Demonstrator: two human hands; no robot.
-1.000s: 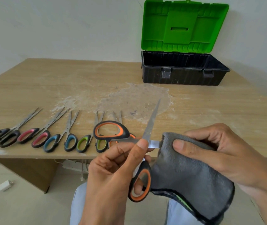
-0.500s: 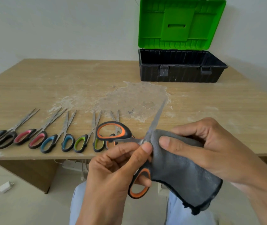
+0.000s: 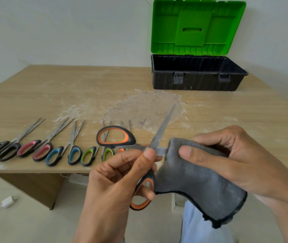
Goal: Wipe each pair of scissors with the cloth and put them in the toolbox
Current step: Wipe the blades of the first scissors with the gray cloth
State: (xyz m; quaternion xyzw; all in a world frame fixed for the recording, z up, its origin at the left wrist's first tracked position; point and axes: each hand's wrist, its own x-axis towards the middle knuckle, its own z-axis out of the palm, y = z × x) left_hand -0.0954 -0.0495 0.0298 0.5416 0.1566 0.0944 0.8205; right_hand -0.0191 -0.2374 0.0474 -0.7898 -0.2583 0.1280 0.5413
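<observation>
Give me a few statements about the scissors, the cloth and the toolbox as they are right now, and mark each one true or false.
1. The toolbox stands with its green lid raised. True.
2. The right hand holds the orange-handled scissors. False: the left hand grips them; the right hand holds the cloth.
3. The held scissors' blades are spread apart. True.
4. The cloth is green. False: it is grey.
5. The pink-handled scissors lie in the toolbox. False: they lie on the table, in the row near its front edge.
</observation>
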